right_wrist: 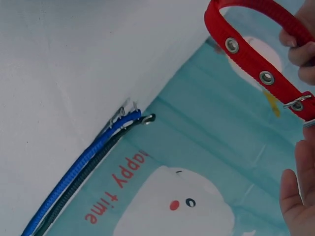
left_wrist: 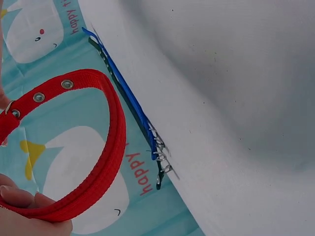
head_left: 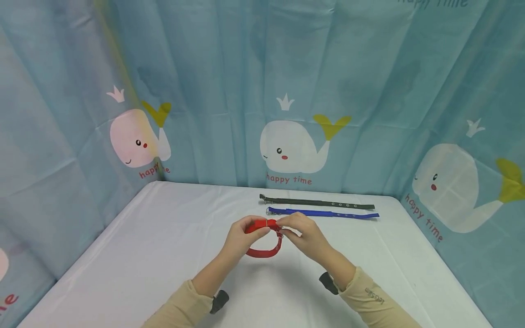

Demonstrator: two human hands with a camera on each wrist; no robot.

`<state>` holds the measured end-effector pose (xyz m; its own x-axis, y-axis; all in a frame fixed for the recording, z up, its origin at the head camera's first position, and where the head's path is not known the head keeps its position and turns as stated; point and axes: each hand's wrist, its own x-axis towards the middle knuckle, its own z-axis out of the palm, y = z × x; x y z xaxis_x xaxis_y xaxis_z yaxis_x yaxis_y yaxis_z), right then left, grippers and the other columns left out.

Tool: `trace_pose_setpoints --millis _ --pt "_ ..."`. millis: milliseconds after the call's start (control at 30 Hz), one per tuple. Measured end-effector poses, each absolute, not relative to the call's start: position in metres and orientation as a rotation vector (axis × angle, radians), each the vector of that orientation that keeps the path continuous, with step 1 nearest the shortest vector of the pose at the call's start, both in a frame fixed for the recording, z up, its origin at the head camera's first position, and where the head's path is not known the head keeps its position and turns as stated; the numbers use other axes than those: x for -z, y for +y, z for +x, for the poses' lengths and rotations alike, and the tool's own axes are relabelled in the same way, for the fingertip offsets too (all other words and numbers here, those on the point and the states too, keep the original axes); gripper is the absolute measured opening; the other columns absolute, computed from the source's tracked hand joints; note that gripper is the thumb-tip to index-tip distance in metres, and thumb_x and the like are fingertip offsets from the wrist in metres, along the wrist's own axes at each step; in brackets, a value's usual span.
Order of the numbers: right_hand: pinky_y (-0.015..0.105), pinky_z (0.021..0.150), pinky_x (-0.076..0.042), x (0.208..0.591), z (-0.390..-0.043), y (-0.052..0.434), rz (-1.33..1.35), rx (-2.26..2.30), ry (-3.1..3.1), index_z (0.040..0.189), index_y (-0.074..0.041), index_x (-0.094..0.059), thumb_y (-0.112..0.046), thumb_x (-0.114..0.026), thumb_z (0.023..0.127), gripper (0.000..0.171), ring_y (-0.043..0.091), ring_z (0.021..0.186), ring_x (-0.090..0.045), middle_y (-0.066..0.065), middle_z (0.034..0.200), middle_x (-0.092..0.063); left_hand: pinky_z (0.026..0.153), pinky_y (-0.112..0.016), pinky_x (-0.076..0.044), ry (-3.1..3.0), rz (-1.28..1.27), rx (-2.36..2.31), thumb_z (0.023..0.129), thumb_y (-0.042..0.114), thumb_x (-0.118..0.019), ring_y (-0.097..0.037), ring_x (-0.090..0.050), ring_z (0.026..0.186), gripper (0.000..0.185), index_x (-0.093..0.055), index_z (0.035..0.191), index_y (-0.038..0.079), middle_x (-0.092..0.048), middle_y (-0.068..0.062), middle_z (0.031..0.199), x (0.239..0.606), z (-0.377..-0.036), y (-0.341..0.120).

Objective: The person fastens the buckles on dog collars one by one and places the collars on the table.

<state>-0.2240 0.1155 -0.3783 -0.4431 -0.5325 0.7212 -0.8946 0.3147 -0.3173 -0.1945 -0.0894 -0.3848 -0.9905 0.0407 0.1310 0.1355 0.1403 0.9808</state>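
A red collar [head_left: 264,253], bent into a loop, is held up over the table between both hands. My left hand [head_left: 237,237] grips the loop's padded band from the left, thumb toward me. From the other side, the right hand [head_left: 306,231] pinches the collar near its metal buckle. In the right wrist view, metal eyelets line the red strap [right_wrist: 250,64], and the buckle frame [right_wrist: 297,102] lies across one of them. The left wrist view shows the strap's eyelet end passing through the buckle [left_wrist: 9,108], beside the right fingers at the frame edge.
Behind the hands, a blue collar [head_left: 316,212] and a dark green collar [head_left: 317,202] lie stretched out side by side on the white table [head_left: 164,255]. Blue curtains [head_left: 229,91] with printed whales hang around its back and sides.
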Motion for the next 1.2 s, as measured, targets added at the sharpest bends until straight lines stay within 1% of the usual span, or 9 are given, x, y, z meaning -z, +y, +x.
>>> trace_pose_setpoints --millis 167,400,500,600,667,800,867,1000,1200 --pt "0.031 0.077 -0.054 0.382 -0.225 0.112 1.272 -0.969 -2.088 0.103 -0.003 -0.073 0.013 -0.076 0.074 0.032 0.021 0.093 -0.063 0.004 0.098 -0.073 0.084 -0.042 -0.053 -2.318 -0.183 2.008 0.086 0.022 -0.075 -0.021 -0.063 0.095 0.032 -0.067 0.112 0.005 -0.069 -0.006 0.101 0.386 -0.194 -0.090" --pt "0.033 0.078 -0.054 0.384 -0.223 0.107 1.309 -0.945 -2.068 0.103 0.000 -0.072 0.013 -0.073 0.076 0.030 0.024 0.096 -0.062 0.006 0.098 -0.071 0.083 -0.040 -0.052 -2.348 -0.167 2.009 0.087 0.022 -0.074 -0.021 -0.061 0.096 0.032 -0.068 0.113 0.006 -0.068 -0.004 0.101 0.386 -0.194 -0.093" --pt "0.034 0.079 -0.055 0.386 -0.224 0.106 1.264 -1.031 -2.127 0.108 0.002 -0.069 0.011 -0.072 0.079 0.031 0.026 0.098 -0.062 0.009 0.103 -0.070 0.086 -0.045 -0.051 -2.361 -0.134 2.004 0.088 0.024 -0.073 -0.022 -0.060 0.099 0.032 -0.068 0.114 0.006 -0.068 -0.004 0.103 0.385 -0.194 -0.095" --pt "0.034 0.079 -0.054 0.391 -0.225 0.106 1.158 -1.227 -2.272 0.118 0.002 -0.064 0.004 -0.070 0.084 0.035 0.030 0.099 -0.063 0.013 0.110 -0.069 0.091 -0.051 -0.048 -2.365 -0.077 2.003 0.089 0.027 -0.071 -0.024 -0.059 0.102 0.034 -0.067 0.115 0.006 -0.068 -0.005 0.106 0.384 -0.194 -0.098" --pt "0.035 0.079 -0.054 0.395 -0.227 0.106 1.055 -1.392 -2.399 0.125 0.003 -0.060 -0.002 -0.069 0.088 0.038 0.032 0.099 -0.063 0.015 0.113 -0.068 0.089 -0.048 -0.048 -2.361 -0.025 2.016 0.090 0.029 -0.070 -0.023 -0.057 0.101 0.034 -0.067 0.116 0.007 -0.067 -0.004 0.105 0.383 -0.195 -0.102" --pt "0.039 0.082 -0.053 0.405 -0.231 0.102 0.809 -1.707 -2.664 0.132 0.001 -0.054 -0.013 -0.068 0.090 0.046 0.029 0.102 -0.063 0.014 0.114 -0.066 0.080 -0.035 -0.049 -2.314 0.049 2.098 0.091 0.028 -0.069 -0.021 -0.053 0.087 0.034 -0.066 0.116 0.005 -0.062 -0.003 0.094 0.384 -0.198 -0.110" --pt "0.039 0.081 -0.054 0.409 -0.231 0.099 0.711 -1.833 -2.763 0.132 0.003 -0.053 -0.016 -0.069 0.090 0.049 0.025 0.100 -0.064 0.013 0.112 -0.067 0.077 -0.030 -0.048 -2.278 0.070 2.146 0.092 0.026 -0.068 -0.020 -0.051 0.082 0.034 -0.065 0.117 0.004 -0.059 -0.004 0.090 0.384 -0.199 -0.116" --pt "0.037 0.076 -0.055 0.416 -0.230 0.092 0.625 -2.062 -2.852 0.128 0.008 -0.053 -0.013 -0.070 0.089 0.047 0.024 0.091 -0.068 0.011 0.102 -0.070 0.076 -0.029 -0.049 -2.208 0.114 2.217 0.094 0.024 -0.065 -0.018 -0.052 0.079 0.034 -0.063 0.119 0.002 -0.056 -0.005 0.088 0.386 -0.199 -0.127" --pt "0.037 0.077 -0.057 0.428 -0.229 0.076 0.528 -2.351 -2.892 0.117 0.009 -0.058 -0.006 -0.065 0.091 0.031 0.027 0.087 -0.070 0.015 0.096 -0.071 0.078 -0.031 -0.050 -2.137 0.216 2.288 0.096 0.025 -0.062 -0.017 -0.052 0.079 0.034 -0.059 0.121 0.002 -0.056 -0.003 0.085 0.389 -0.201 -0.141"
